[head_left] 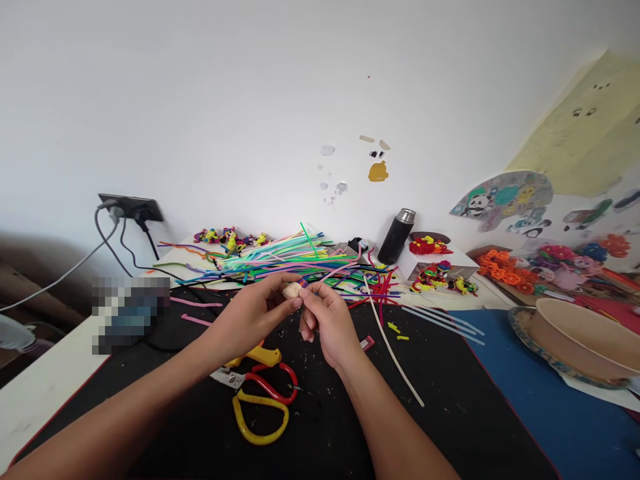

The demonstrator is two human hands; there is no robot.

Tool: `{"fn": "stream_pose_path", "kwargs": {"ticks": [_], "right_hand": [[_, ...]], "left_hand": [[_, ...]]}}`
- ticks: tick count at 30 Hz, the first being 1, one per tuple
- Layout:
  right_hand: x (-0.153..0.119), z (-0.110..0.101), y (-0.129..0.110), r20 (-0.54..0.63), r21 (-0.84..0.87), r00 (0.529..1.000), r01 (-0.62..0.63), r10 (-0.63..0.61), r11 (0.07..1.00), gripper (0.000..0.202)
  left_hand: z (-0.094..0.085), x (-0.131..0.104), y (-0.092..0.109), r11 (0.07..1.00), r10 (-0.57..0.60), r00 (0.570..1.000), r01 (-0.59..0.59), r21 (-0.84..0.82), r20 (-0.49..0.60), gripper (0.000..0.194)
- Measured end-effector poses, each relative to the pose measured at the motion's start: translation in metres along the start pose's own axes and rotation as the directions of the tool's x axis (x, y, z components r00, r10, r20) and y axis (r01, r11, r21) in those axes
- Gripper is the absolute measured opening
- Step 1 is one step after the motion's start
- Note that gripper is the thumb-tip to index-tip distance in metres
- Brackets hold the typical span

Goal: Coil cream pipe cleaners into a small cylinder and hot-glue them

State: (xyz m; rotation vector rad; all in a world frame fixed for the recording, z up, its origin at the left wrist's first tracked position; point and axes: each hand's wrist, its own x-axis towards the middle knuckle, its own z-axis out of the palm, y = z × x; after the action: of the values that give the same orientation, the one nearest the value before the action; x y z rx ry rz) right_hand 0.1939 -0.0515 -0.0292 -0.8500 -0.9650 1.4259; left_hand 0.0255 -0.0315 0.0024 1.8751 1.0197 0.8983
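Observation:
My left hand (257, 310) and my right hand (327, 320) meet above the black mat, fingertips pinched together. Between them is a small cream-coloured fuzzy piece (291, 291) with purple and orange on its right side, apparently of pipe cleaner. Fingers cover part of it. Below the hands lies a pair of scissors (261, 440) with one yellow and one red handle loop. A yellow-handled tool (267, 357) rests just behind the scissors, its rest hidden by my left arm. To the right, a long cream pipe cleaner (395, 350) curves across the mat.
A heap of coloured pipe cleaners (280, 257) spreads along the wall. Behind the mat stand a black flask (397, 239) and a white box (463, 267) with small colourful figures. A beige bowl (590, 333) sits far right. Cables hang from a socket (133, 207) at left.

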Motion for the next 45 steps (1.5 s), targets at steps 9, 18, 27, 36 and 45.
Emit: {"fn": "stream_pose_path", "kwargs": {"ticks": [9,18,27,36,45], "right_hand": [[0.0,0.001,0.002,0.036,-0.019,0.999,-0.022,0.022,1.0,0.038],[0.002,0.0,0.002,0.029,-0.045,0.999,-0.018,0.019,0.999,0.038],[0.002,-0.001,0.002,0.046,-0.028,0.999,-0.01,0.012,1.0,0.039],[0.0,0.001,0.003,0.073,0.01,0.996,-0.043,0.042,0.999,0.039],[-0.001,0.001,0.003,0.108,0.055,0.989,-0.105,0.098,0.993,0.044]], "left_hand": [[-0.001,0.003,0.003,0.995,0.028,0.994,-0.019,0.095,-0.101,0.044],[0.003,0.009,-0.003,0.99,0.023,0.976,0.008,0.14,-0.217,0.051],[0.007,0.012,-0.001,0.997,-0.048,0.979,0.035,-0.072,-0.198,0.043],[0.008,0.009,0.011,0.981,-0.1,0.979,0.067,-0.184,-0.175,0.045],[0.01,0.007,0.017,0.954,-0.153,0.977,0.106,-0.28,-0.151,0.044]]}}
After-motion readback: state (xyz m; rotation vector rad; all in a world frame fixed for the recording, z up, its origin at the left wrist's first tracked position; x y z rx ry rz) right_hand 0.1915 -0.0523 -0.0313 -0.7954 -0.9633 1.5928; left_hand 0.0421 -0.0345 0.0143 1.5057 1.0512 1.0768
